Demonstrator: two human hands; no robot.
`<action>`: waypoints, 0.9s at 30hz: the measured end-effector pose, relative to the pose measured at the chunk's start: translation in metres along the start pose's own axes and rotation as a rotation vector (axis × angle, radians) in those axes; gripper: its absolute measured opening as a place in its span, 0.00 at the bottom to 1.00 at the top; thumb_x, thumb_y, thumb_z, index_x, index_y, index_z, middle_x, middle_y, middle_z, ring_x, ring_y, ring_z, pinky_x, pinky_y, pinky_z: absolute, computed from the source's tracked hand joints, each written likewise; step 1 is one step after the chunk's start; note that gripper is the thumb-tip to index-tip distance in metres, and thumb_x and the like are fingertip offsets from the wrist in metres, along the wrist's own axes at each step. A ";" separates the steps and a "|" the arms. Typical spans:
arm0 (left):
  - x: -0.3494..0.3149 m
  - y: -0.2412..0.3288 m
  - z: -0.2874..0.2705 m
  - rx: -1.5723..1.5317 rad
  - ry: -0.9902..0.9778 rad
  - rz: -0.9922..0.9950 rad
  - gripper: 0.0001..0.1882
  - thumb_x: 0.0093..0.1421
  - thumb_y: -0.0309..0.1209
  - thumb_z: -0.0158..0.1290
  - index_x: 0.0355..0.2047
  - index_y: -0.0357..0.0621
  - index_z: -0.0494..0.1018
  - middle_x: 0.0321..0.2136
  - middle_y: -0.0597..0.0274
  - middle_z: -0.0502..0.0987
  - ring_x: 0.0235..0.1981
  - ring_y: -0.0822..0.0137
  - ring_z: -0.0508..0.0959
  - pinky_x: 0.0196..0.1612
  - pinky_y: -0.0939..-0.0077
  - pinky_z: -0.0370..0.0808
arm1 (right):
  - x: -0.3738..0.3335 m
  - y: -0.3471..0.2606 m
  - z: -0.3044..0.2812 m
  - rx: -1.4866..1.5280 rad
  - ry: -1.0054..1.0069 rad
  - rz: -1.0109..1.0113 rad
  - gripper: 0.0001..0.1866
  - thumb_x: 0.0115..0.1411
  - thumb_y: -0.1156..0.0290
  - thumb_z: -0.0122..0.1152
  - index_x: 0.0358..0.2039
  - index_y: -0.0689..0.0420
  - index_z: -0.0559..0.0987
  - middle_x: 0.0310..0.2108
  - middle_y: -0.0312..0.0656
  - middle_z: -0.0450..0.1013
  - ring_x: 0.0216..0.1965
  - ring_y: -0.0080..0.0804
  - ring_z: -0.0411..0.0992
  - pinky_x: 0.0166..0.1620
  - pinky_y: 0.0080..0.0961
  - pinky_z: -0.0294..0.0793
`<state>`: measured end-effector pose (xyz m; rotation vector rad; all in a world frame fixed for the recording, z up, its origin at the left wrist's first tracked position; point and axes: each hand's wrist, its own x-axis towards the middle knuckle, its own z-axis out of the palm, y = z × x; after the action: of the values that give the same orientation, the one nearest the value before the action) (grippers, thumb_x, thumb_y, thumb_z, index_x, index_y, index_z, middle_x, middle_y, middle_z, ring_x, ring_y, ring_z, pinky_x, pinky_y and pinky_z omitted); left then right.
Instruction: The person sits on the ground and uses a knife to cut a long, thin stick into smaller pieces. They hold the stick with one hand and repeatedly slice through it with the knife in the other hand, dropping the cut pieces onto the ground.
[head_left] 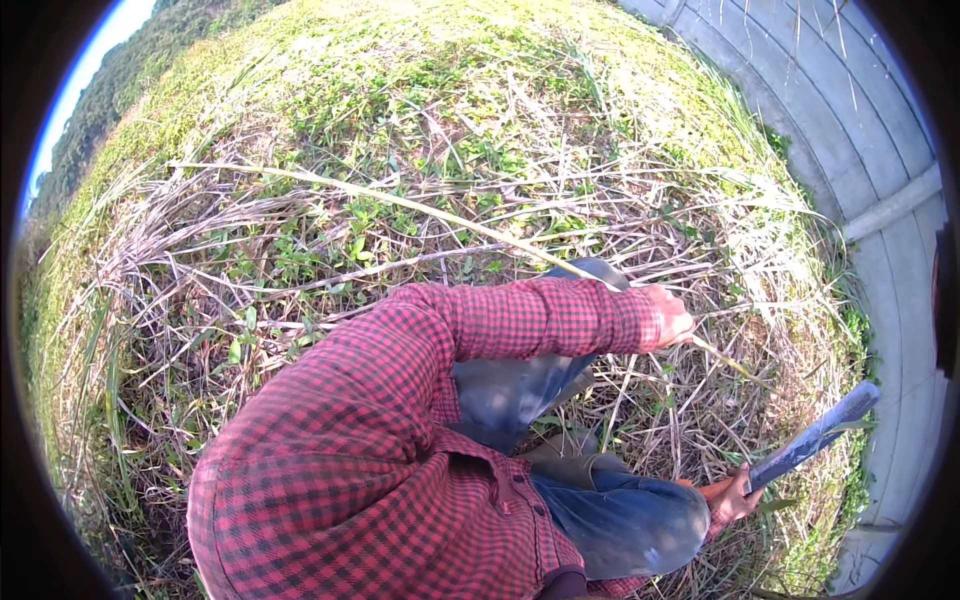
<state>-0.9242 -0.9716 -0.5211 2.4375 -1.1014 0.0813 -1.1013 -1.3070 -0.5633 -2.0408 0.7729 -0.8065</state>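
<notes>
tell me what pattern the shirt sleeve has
Red and black check on the shirt sleeve, clearest in the head view.

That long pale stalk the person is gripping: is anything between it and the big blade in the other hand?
Only loose dry grass shows in the gap. The left hand grips the long pale stalk near its base; the right hand holds the blade below it, apart from the stalk. The person's knee sits left of that gap.

The left hand (668, 316) hides the part of the long pale stalk (400, 203) it grips. At five o'clock, the right hand (733, 497) covers the blade's (815, 437) handle. The person's legs vanish under the checked sleeve and torso. The concrete wall (850, 120) runs off at two o'clock.
</notes>
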 end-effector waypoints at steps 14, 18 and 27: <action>0.024 0.083 0.025 0.076 -0.110 0.382 0.05 0.40 0.32 0.52 0.18 0.45 0.74 0.16 0.58 0.74 0.23 0.61 0.77 0.26 0.70 0.74 | -0.013 0.017 0.033 0.232 -0.472 0.075 0.23 0.49 0.71 0.60 0.45 0.64 0.66 0.32 0.42 0.71 0.30 0.26 0.69 0.36 0.19 0.69; 0.037 0.098 0.018 0.191 -0.248 0.463 0.04 0.40 0.30 0.51 0.16 0.46 0.73 0.15 0.61 0.74 0.22 0.62 0.77 0.26 0.72 0.75 | -0.039 0.024 0.028 0.444 -0.323 0.219 0.28 0.46 0.68 0.64 0.47 0.64 0.65 0.30 0.39 0.68 0.29 0.24 0.66 0.32 0.16 0.66; 0.000 0.091 0.036 -0.032 0.303 0.452 0.12 0.52 0.32 0.44 0.37 0.47 0.70 0.34 0.55 0.72 0.40 0.62 0.72 0.41 0.66 0.68 | 0.039 0.023 -0.008 0.136 -0.170 -0.266 0.23 0.52 0.66 0.58 0.46 0.65 0.67 0.28 0.38 0.69 0.27 0.23 0.65 0.31 0.19 0.66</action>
<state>-0.9948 -1.0388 -0.5180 2.0176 -1.4664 0.5501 -1.0891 -1.3505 -0.5678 -2.0816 0.3470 -0.7951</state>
